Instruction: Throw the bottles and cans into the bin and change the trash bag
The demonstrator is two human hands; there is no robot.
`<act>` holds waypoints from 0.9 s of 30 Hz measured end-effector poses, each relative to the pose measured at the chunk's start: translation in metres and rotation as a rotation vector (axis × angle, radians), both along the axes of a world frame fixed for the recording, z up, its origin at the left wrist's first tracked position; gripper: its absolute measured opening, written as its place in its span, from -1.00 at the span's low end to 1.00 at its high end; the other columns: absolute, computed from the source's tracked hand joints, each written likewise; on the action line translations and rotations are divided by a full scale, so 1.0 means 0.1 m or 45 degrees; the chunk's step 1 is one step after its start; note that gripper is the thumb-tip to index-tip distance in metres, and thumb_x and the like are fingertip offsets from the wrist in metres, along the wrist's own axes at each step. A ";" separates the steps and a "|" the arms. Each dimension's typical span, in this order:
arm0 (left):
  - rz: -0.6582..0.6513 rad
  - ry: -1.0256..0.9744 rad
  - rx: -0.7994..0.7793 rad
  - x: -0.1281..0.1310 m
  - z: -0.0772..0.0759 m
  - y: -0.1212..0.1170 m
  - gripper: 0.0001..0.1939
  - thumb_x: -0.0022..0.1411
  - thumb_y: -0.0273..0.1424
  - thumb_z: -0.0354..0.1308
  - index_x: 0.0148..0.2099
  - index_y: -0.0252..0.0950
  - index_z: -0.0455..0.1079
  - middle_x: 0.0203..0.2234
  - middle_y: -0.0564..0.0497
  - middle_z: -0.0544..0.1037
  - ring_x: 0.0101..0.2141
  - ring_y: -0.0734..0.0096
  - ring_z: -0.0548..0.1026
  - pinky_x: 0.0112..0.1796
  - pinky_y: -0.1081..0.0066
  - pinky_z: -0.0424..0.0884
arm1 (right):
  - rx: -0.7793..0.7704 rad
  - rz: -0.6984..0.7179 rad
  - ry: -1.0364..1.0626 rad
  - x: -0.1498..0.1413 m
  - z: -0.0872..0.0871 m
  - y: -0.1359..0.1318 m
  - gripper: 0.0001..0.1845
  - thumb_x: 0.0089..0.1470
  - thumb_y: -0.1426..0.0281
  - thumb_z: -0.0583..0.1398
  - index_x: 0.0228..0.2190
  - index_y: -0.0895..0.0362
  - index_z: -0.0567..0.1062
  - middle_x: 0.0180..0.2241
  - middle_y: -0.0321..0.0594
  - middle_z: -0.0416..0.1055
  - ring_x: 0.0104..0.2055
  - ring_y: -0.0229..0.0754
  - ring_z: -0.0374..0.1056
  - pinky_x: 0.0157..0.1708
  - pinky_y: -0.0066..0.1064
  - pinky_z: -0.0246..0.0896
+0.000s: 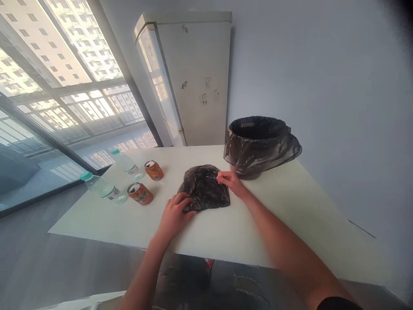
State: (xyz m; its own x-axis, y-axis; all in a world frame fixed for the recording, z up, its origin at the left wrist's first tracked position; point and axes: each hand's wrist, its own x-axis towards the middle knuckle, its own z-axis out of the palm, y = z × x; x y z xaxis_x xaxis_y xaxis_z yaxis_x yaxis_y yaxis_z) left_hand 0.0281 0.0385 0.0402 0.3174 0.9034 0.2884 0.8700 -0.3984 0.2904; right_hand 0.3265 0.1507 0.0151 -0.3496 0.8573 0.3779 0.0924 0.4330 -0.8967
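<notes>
A crumpled black plastic bag (pixel 205 188) lies on the white table (pixel 226 228), in front of me. My left hand (pixel 176 213) rests on the bag's near left corner, fingers curled over its edge. My right hand (pixel 229 181) pinches the bag's far right edge between thumb and fingers. Just behind that hand stands a round bin (pixel 258 146) lined with a black bag, its liner folded out over the rim.
Two orange drink cans (pixel 154 170) (pixel 140 193) and two clear water bottles with green caps (pixel 125 162) (pixel 102 187) sit on the table's left part. A white refrigerator (pixel 190 82) stands behind the table. Large windows fill the left side.
</notes>
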 end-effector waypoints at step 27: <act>0.246 -0.570 -0.309 -0.26 -0.01 0.58 -0.64 0.41 -0.06 0.04 -0.11 -0.23 0.46 -0.44 0.03 0.59 -0.41 0.27 0.48 -0.30 0.36 0.29 | -0.250 -0.138 -0.011 -0.28 -0.06 -0.15 -0.50 0.16 -0.09 0.29 -0.24 0.12 0.54 -0.37 -0.22 0.50 -0.25 -0.08 0.46 -0.14 -0.26 0.39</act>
State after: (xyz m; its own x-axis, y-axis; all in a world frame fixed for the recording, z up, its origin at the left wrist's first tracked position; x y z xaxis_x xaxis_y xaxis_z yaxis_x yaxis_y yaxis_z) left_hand 0.0023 0.0964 0.0397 0.0328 0.9905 0.1334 0.6913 -0.1189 0.7127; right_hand 0.2989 0.1354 0.0091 -0.2537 0.9468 0.1979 0.1368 0.2376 -0.9617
